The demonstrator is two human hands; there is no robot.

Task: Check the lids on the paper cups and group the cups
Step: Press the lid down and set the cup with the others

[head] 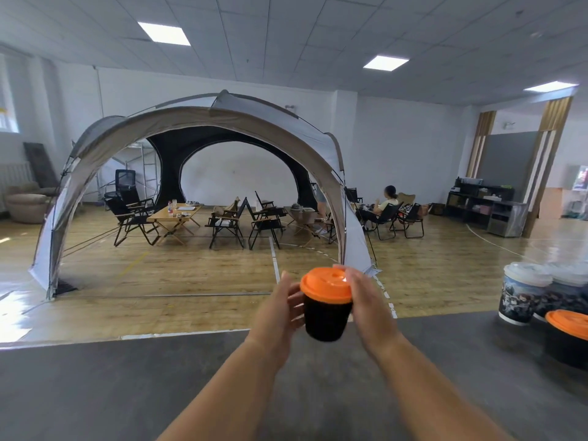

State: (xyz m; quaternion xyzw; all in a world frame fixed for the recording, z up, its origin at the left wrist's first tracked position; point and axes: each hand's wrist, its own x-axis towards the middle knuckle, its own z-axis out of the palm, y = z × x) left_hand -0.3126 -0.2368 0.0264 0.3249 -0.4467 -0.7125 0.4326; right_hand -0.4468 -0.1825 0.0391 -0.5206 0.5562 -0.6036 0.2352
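Orange lid [326, 283] looks seated on the black cup [326, 319], which is held up off the counter [127, 393]: left hand [280, 308] wraps one side, right hand [369, 307] curls over the lid rim. Risk imo: pressing the lid mid-air squashes the paper wall and the cup slips out below the grip, or clips the grouped cups [521, 297] off to its right.

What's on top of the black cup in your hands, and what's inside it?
An orange lid, gripped by the right hand, sits on the black cup that the left hand holds. The lid covers the opening, so whatever is inside cannot be seen.
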